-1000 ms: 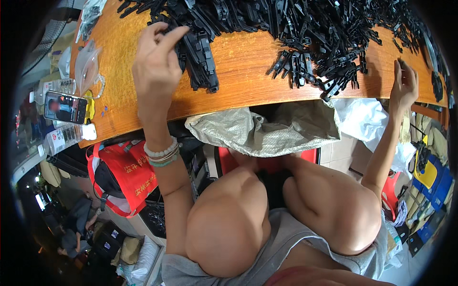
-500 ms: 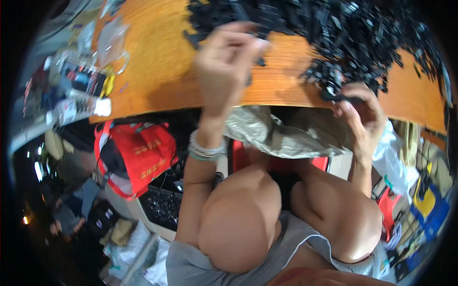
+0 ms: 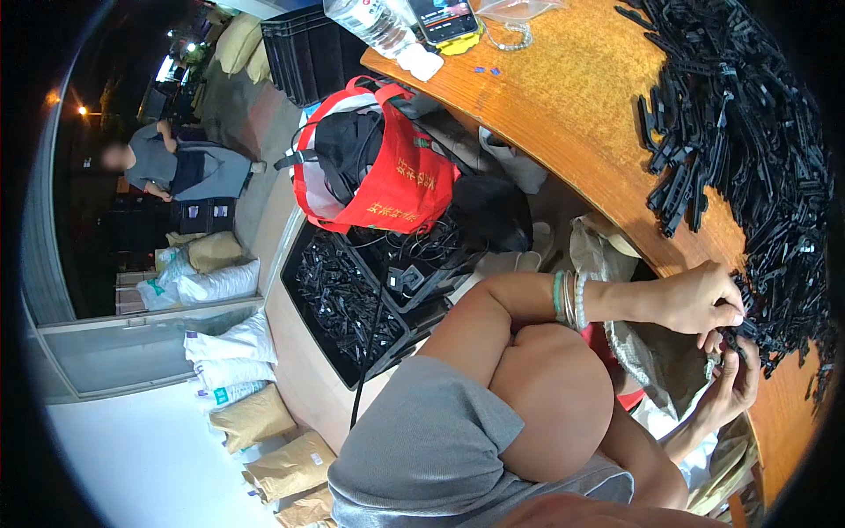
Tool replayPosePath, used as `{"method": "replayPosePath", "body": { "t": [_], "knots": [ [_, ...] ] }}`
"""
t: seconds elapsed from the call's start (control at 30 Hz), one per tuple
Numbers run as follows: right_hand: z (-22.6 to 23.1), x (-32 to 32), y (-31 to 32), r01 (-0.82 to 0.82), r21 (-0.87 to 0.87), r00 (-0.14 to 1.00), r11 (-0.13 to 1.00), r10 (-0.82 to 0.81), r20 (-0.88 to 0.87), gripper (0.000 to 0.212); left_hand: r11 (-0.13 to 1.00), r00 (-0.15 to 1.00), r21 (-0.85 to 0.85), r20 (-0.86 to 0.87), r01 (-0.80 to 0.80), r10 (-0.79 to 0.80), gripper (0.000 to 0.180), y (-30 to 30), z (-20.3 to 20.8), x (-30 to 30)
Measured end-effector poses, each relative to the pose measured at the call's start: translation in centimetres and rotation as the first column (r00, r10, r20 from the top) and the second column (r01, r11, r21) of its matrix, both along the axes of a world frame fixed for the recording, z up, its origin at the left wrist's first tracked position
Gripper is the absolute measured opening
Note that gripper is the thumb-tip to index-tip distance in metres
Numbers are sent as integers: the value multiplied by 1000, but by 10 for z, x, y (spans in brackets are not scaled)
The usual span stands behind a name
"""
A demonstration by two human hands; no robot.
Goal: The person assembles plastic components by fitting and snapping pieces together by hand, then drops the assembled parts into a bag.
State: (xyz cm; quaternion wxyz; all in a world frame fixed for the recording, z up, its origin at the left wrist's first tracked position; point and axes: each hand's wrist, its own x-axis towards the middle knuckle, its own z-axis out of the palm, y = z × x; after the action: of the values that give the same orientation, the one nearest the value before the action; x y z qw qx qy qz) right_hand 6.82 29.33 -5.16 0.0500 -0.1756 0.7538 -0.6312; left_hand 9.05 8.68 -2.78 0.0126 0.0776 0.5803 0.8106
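My two hands meet at the table's front edge, over a heap of slim black plastic parts (image 3: 748,132). My right hand (image 3: 732,387) pinches a small black plastic part (image 3: 732,336) between thumb and fingers. On the same part, from the other side, my left hand (image 3: 691,299) has its fingertips closed; bracelets circle that wrist. The fingers cover much of the piece, so its full shape is hidden. Loose black parts lie right beside the fingertips.
On the wooden table (image 3: 563,70) are a phone (image 3: 446,19), a bottle (image 3: 374,26) and a beaded bracelet (image 3: 512,37). Below stand a red bag (image 3: 400,172) and a black crate of parts (image 3: 339,304). An open sack (image 3: 647,361) hangs by my knees. A person sits far left.
The head view has swung to the left. My left hand has come across from the far part of the heap to my right hand and closed on the black part there.
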Motion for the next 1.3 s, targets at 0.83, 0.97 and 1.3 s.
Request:
{"method": "replayPosePath", "body": {
  "t": [0.83, 0.97, 1.3],
  "knots": [
    [8, 7, 4, -34, 171, 989, 985, 58, -137, 29, 832, 843, -505, -531, -230, -89, 18, 7, -16, 9],
    [7, 5, -11, 24, 191, 964, 981, 28, -266, 25, 824, 824, -443, -564, -352, 48, 22, -4, -13, 14],
    [24, -13, -50, -4, 61, 999, 998, 7, -52, 26, 804, 961, -555, -267, -215, 73, 27, -18, -7, 4]
  ]
}}
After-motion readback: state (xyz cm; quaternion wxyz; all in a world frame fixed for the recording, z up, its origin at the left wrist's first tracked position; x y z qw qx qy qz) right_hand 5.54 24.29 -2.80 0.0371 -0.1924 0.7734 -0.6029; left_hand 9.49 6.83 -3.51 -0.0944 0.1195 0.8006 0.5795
